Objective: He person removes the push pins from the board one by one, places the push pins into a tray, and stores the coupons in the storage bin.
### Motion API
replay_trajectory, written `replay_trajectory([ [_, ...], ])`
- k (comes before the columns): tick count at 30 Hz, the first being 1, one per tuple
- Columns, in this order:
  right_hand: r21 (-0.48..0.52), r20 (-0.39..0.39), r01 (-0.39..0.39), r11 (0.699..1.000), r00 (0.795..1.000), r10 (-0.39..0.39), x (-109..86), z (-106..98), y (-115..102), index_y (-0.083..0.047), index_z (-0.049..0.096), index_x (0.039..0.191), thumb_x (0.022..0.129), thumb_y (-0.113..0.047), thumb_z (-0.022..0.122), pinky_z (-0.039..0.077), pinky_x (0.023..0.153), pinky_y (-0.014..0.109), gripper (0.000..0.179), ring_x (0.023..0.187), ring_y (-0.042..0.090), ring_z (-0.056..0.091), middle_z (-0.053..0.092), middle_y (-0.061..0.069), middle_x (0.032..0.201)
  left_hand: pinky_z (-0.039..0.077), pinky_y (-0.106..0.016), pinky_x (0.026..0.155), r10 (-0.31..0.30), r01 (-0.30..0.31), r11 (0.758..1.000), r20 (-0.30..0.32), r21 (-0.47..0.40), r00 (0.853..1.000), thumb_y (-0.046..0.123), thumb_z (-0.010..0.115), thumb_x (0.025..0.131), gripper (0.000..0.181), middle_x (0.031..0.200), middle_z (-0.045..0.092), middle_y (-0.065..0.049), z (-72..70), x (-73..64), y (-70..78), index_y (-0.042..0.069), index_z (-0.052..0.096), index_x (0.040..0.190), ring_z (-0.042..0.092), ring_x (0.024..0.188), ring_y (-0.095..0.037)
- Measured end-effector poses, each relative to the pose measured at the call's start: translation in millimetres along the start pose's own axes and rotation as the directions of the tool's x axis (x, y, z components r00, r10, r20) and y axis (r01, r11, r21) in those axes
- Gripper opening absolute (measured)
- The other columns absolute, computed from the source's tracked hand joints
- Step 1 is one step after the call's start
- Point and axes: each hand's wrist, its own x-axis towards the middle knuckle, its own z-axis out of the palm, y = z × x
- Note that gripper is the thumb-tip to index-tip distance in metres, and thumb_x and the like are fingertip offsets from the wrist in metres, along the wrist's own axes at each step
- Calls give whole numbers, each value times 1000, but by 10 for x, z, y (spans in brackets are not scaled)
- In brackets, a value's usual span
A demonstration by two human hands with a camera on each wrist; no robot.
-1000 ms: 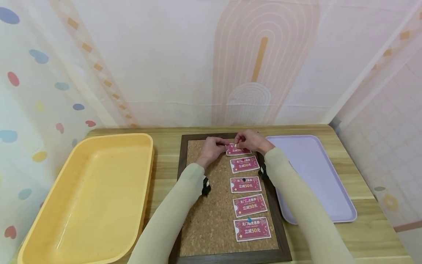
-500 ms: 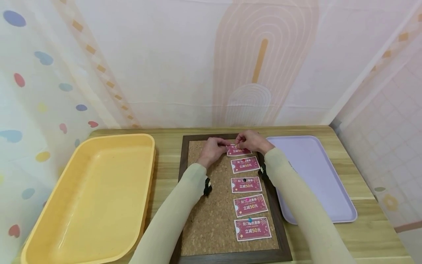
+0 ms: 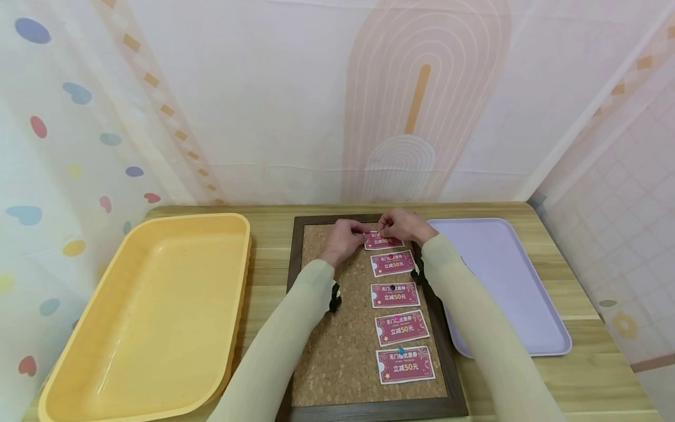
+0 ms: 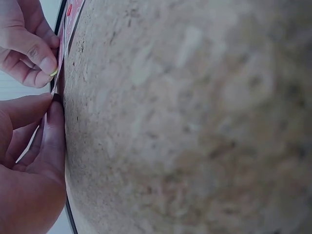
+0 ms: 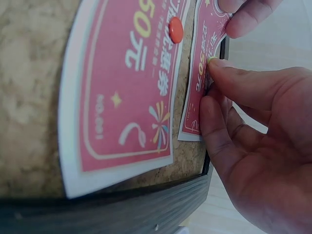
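Note:
A red coupon (image 3: 384,241) lies at the top of a framed cork board (image 3: 337,351). Its left edge is pinched between the thumb and fingers of my left hand (image 3: 340,241), as the left wrist view shows. Over the coupon's upper edge, my right hand (image 3: 405,225) has its thumb and curled fingers at a small yellow thumbtack (image 5: 212,59), which they largely cover. Below it, a second coupon (image 5: 122,97) bears a red thumbtack (image 5: 176,30). Further down the board are more coupons with a black thumbtack (image 3: 392,288), a pink thumbtack (image 3: 397,318) and a blue thumbtack (image 3: 401,350).
To the left stands a deep yellow tray (image 3: 244,281). A flat lilac tray (image 3: 506,275) lies on the right, partly under my right forearm. Both trays and the board rest on a wooden table (image 3: 596,334), against a patterned cloth backdrop (image 3: 263,117).
The yellow thumbtack, visible in the head view a second ago, is now covered by my right fingers there. Both hands stay at the top coupon; the head view has shifted slightly.

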Motion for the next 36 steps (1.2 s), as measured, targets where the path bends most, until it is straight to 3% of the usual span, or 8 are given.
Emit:
replay_trajectory([
  [8,-11,-10,-7,1000,1000,7,-31,-23,-8,-3,70,98,100,-6,64,42,66,27,7,73,15,52,64,5,87,53,-40,94,14,-14,999,-2,47,1000,9,69,99,17,116,74,-9,24,30,30,7,79,112,66,109,-24],
  [17,51,6,14,999,1000,-14,-85,-39,-15,-2,69,98,102,-7,63,45,66,28,8,74,19,58,65,8,87,53,-40,94,-6,6,1000,-6,7,1000,9,69,99,16,116,74,-10,19,45,19,6,79,112,65,109,-25],
  [26,135,-121,98,986,989,-82,-178,-53,-31,3,68,104,102,-2,56,48,75,32,13,84,23,59,65,12,94,52,-35,84,29,-27,999,-95,23,995,10,72,97,12,105,77,-7,2,64,18,7,81,104,67,100,-21],
  [31,97,-212,162,982,968,-138,-238,-97,-70,4,66,104,101,-2,58,49,77,35,10,86,26,60,66,15,95,52,-33,80,62,-62,998,-117,2,991,10,72,97,11,102,77,-6,-44,40,44,8,81,101,66,93,-18],
  [36,95,-245,158,983,961,-131,-326,-163,-118,2,64,106,102,-2,56,48,80,38,10,90,26,59,65,15,99,50,-31,76,96,-99,995,-116,-20,989,10,71,97,11,101,77,-6,-132,2,91,8,81,101,64,89,-17],
])
